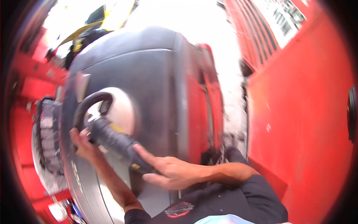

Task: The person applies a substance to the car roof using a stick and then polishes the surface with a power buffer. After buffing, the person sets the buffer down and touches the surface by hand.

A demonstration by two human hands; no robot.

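Left hand (84, 145) and right hand (169, 171) grip a blurred power tool (112, 140) against a grey panel (149, 74).

Under the fingers (143, 153) the power tool (115, 143) has a dark, ribbed, rubbery-looking grip, and past them a smooth black plastic loop handle (87, 106). Beyond the fingers the grey panel (149, 82) looks matt (dull, unpolished); the red strip (203, 100) beside it is glossy paint.

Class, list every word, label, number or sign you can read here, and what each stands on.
None readable.
Yellow label on the power tool: blurred.
Emblem on the black shirt: blurred.
White panel on the red cabinet: marks too small.
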